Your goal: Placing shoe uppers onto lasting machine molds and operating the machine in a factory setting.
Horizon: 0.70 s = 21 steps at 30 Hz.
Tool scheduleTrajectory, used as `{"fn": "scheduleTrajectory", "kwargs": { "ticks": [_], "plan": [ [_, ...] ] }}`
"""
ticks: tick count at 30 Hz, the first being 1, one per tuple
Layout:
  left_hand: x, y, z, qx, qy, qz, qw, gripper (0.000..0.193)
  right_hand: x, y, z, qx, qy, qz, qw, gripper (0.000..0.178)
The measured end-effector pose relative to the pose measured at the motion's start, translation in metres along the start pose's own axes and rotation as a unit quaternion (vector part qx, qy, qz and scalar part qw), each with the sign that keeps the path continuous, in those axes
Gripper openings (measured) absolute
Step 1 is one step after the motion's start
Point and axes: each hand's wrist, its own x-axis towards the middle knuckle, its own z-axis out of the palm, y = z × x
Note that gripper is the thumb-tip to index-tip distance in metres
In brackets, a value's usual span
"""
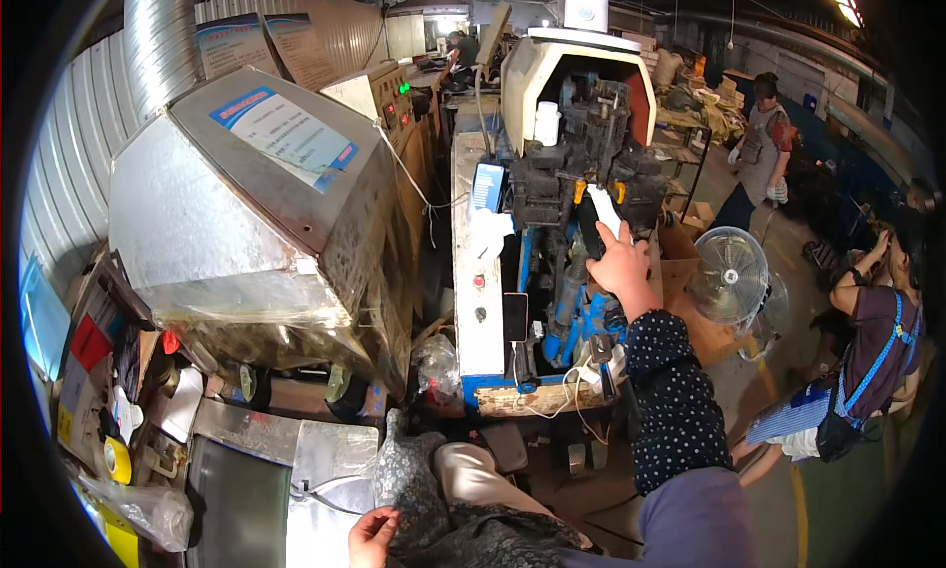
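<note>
My right hand (621, 263), in a dark dotted sleeve, reaches up to a blue and white machine (483, 302) and grips a black and white shoe piece (596, 218) held against the dark clamping head (591, 144). My left hand (372, 536) rests low near my lap, fingers curled on patterned fabric (414, 489). Whether it grips the fabric is unclear.
A large metal hood (246, 203) with a silver duct (163, 36) stands at left, over a cluttered bench with tape rolls (118, 460). A white fan (729, 277) and cardboard boxes (690, 223) sit right of the machine. Other people work at right (872, 341) and far back (764, 144).
</note>
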Motion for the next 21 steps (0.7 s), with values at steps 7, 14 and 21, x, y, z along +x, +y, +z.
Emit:
{"fn": "scheduleTrajectory", "kwargs": {
  "ticks": [7, 14, 21],
  "plan": [
    [0.035, -0.013, -0.009, 0.210, -0.034, -0.022, 0.977, 0.020, 0.004, -0.002, -0.012, -0.030, 0.019, -0.004, 0.999, 0.067],
    [0.099, -0.006, 0.045, 0.527, -0.238, 0.451, 0.680, 0.045, 0.019, -0.004, -0.024, 0.024, -0.027, 0.027, 0.999, 0.074],
    [0.083, 0.001, 0.112, 0.593, -0.298, 0.265, 0.700, 0.030, 0.019, -0.005, -0.008, 0.031, 0.047, -0.007, 0.998, 0.069]
  ]
}}
